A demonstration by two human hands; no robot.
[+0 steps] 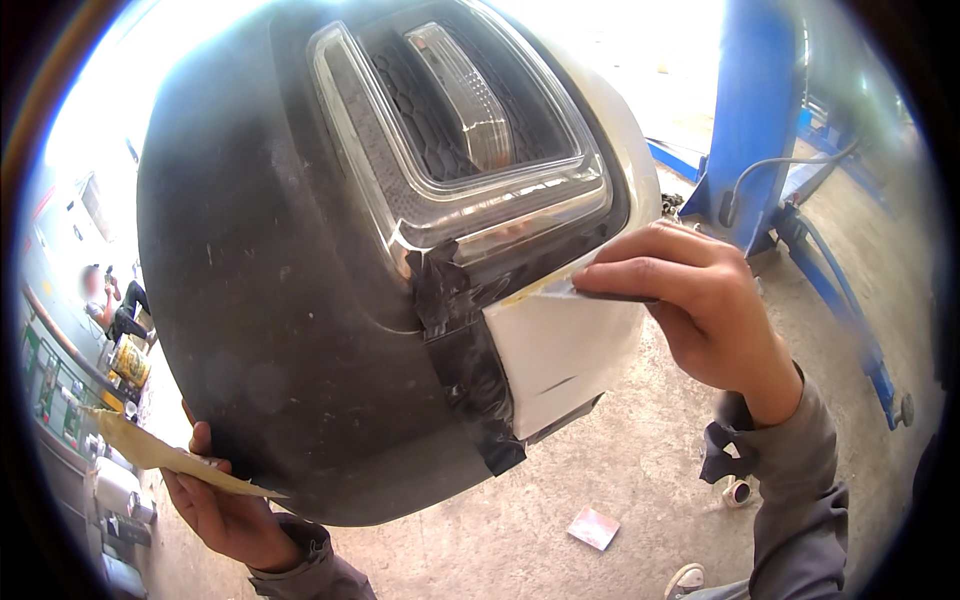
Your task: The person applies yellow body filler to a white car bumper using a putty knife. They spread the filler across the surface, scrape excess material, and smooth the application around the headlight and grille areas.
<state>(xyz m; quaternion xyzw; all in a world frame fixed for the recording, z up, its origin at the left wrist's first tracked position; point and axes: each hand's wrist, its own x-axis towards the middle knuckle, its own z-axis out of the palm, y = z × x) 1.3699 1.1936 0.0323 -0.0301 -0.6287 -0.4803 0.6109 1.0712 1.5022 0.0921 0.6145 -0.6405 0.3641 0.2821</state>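
Note:
A dark vehicle body corner (260, 250) with a clear-lensed tail light (460, 100) fills the middle. Black tape (465, 385) borders a white patch (570, 380) on its lower right. My right hand (690, 305) grips a thin flat spreader (620, 296), whose pale, smeared edge lies along the top of that patch. My left hand (225, 515), low at the left beside the dark body, holds a yellowish, smeared flat board (140, 445), tilted, with thumb and fingers around it.
A blue lift post (745, 100) with a low arm (850, 330) stands at the right. A seated person (110, 310), buckets (128, 362) and containers (118, 482) line the left. A small pink-and-white rectangle (593, 527) lies on the concrete floor (450, 555).

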